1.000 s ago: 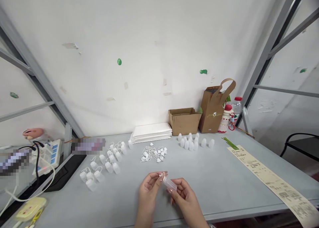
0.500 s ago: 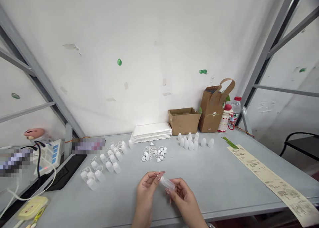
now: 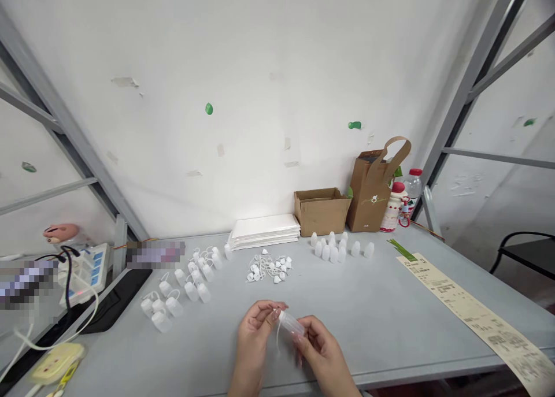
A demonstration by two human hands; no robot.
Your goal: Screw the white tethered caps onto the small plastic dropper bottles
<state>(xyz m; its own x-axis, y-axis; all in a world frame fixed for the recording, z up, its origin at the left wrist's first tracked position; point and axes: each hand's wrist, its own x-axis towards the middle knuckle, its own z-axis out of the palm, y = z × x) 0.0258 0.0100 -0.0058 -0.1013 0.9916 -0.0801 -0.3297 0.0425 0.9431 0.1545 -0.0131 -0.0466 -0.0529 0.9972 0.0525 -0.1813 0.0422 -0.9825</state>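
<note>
Near the front of the table, a small translucent plastic bottle (image 3: 291, 323) is tilted between my hands. My right hand (image 3: 321, 344) grips its lower end with thumb and fingers. At the neck, my left hand (image 3: 256, 329) pinches a small white cap, mostly hidden by the fingertips; a thin white cord (image 3: 278, 336) hangs down from there. Beyond the hands lies a loose heap of white caps with cords (image 3: 271, 267). Several bottles without cords (image 3: 333, 252) stand at the back right. To the left, several bottles with looped cords (image 3: 174, 305) stand in a loose group.
Stacked white sheets (image 3: 264, 230), an open cardboard box (image 3: 321, 216) and a brown paper bag (image 3: 366, 203) line the wall. A long printed paper strip (image 3: 459, 307) lies on the right. A black tablet-like slab (image 3: 115, 301) and a power strip (image 3: 96, 270) are on the left.
My fingers have shifted slightly at the bottle's neck, and the white cord now hangs in view below it. The bottle has stayed between both hands.
</note>
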